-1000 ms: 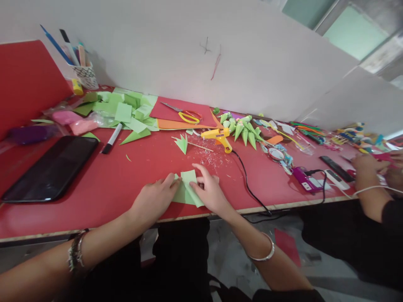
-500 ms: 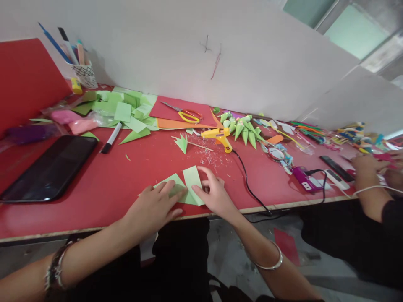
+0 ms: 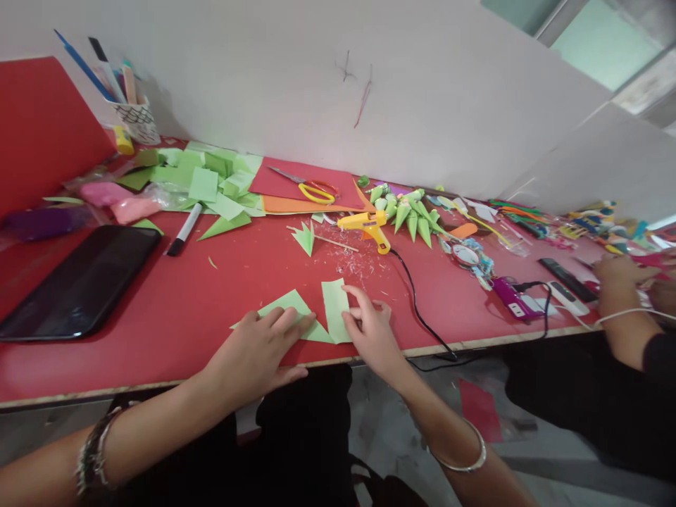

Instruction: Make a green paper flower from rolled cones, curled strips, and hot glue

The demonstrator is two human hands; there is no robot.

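Observation:
Near the front edge of the red table [image 3: 211,310], my left hand [image 3: 264,341] lies spread over a light green folded paper [image 3: 296,303], pressing on it. Just to the right stands a pale green rectangular piece [image 3: 334,310]. My right hand [image 3: 372,327] pinches its right edge between thumb and forefinger, the other fingers curled. The lower ends of the two papers meet or nearly meet. A small folded green paper [image 3: 305,239] lies behind them, beside a thin stick.
A yellow glue gun [image 3: 370,227] with a black cord, scissors [image 3: 317,192], green paper cones [image 3: 412,215] and green paper scraps [image 3: 203,184] lie behind. Left: phone [image 3: 84,282], marker [image 3: 184,229]. Right: purple socket block [image 3: 515,299], another person's hands [image 3: 623,278].
My right hand has moved right with the pale green piece, which now stands more upright and apart from the folded paper. My left hand has hardly moved.

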